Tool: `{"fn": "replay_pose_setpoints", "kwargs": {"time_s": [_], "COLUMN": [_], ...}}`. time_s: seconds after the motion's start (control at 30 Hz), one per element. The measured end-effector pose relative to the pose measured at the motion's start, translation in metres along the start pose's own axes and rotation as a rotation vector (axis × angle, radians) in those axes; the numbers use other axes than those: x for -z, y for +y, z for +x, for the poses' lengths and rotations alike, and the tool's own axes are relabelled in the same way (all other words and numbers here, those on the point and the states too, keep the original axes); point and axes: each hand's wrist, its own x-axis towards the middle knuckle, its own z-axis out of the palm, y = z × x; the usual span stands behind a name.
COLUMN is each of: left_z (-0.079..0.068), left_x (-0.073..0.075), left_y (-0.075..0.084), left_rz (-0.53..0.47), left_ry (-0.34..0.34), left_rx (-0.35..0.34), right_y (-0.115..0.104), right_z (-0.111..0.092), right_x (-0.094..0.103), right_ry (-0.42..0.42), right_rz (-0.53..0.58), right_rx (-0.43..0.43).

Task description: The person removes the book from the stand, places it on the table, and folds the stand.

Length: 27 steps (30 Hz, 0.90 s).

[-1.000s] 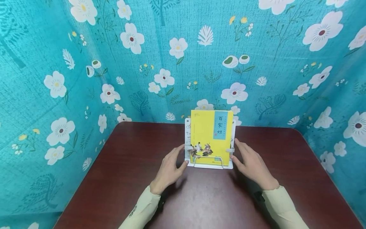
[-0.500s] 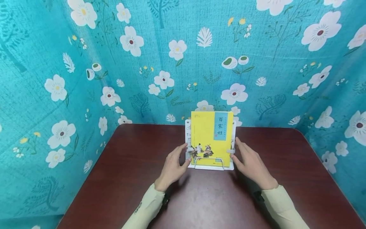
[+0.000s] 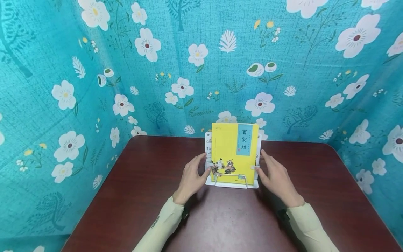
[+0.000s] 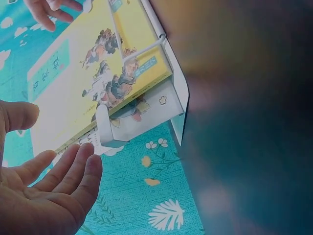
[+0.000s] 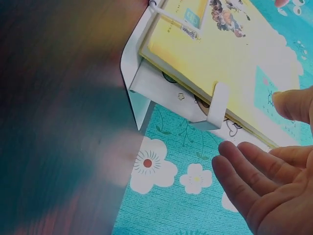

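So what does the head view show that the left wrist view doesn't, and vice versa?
Only the head view: the left sleeve, the right sleeve and the rounded far corners of the table.
Only the left wrist view: the palm side of the left hand.
Both: the right hand, the yellow book on its white stand, the floral cloth behind.

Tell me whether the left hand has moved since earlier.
Yes, forward: the left hand is now closer to the far edge of the table.

Closed yellow book (image 3: 228, 147) with blue title panel (image 3: 244, 140), upright in white bookstand (image 4: 149, 115)
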Motion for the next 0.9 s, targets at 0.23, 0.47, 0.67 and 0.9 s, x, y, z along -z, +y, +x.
{"fn": "replay_pose_setpoints", "kwargs": {"time_s": [0.23, 0.47, 0.67, 0.9], "left_z": [0.006, 0.01, 0.013, 0.016], "left_x": [-0.005, -0.011, -0.013, -0.016], "left_y": [-0.001, 0.002, 0.003, 0.005], "left_rz": [0.016, 0.0, 0.011, 0.015], "left_ry": [0.021, 0.031, 0.027, 0.018], "left_rx": [0.011, 0.013, 0.011, 0.005], "right_y": [0.002, 0.002, 0.001, 0.001], "right_z": [0.002, 0.007, 0.01, 0.013], "right_x": [-0.005, -0.006, -0.009, -0.008], "right_ry": [0.016, 0.052, 0.042, 0.044], "right_rz": [0.026, 0.067, 0.107, 0.173], "right_rx": [-0.014, -0.005, -0.042, -0.083]}}
